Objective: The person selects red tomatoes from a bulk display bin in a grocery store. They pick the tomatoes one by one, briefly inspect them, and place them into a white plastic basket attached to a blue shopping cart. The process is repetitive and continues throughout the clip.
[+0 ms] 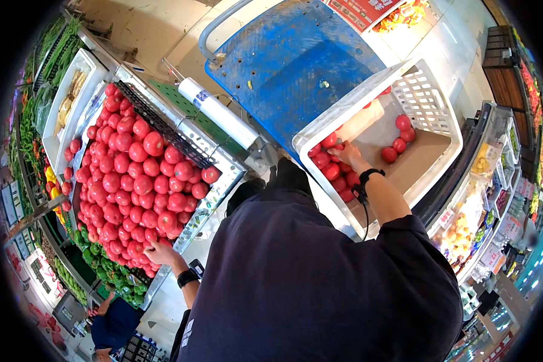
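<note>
On the left, a large heap of red tomatoes (135, 181) fills a display stand. My left hand (160, 253) is at the heap's near edge, its curled fingers against the tomatoes; whether they grip one is hidden. A white plastic crate (454, 135), slatted at its far end, stands tilted in the view on the right. My right hand (347, 154) reaches inside, its fingertips on a tomato (338, 147) among several along the crate's left wall; its grip cannot be made out. More loose tomatoes (399, 145) lie on the crate's bottom, away from that hand.
A worn blue platform cart (298, 59) with a metal handle lies beyond and beside the crate. A plastic bag roll (219, 113) hangs at the stand's edge. Green peppers (113, 271) border the heap. A co-worker (115, 321) bends at lower left. Produce shelving (475, 194) curves along the right.
</note>
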The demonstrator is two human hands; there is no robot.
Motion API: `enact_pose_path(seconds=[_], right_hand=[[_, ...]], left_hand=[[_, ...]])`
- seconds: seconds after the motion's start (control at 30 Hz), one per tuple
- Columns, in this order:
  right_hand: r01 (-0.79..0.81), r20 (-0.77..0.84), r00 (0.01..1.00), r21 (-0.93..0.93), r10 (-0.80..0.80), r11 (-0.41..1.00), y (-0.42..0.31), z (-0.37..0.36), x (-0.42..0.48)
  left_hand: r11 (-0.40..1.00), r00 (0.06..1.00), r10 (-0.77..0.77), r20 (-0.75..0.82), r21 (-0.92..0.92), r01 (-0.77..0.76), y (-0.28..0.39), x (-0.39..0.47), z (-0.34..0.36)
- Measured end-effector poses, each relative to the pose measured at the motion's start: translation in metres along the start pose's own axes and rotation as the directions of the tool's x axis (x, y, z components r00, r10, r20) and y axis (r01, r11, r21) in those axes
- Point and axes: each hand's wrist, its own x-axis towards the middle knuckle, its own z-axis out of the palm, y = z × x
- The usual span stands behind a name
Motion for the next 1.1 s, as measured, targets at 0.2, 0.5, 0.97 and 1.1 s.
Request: enact_pose_path(seconds=[0.2,0.5,0.97,1.1], right_hand=[[-0.019,0.239,0.965,0.485,-0.112,0.874,0.016,0.006,0.012],[-0.370,0.435,0.887,0.872,-0.158,0.320,0.009,-0.084,-0.081],[-0.189,-0.185,0.590,0.915,-0.786,-0.357,-0.249,-0.096,-0.305],[-0.242,0.125,0.664,0.969,-0.737,-0.053,-0.325,-0.028,-0.317]], left_hand=[[0.996,0.995,0.085,0.042,-0.041,-0.083,0.018,-0.007,0.015],[0.962,0.989,0.083,0.120,-0.271,-0.048,0.055,0.011,0.027],[0.082,0.441,0.896,0.048,-0.995,-0.057,0.261,-0.028,0.011],[0.103,0.358,0.931,0.065,-0.991,-0.090,0.255,-0.017,-0.002]])
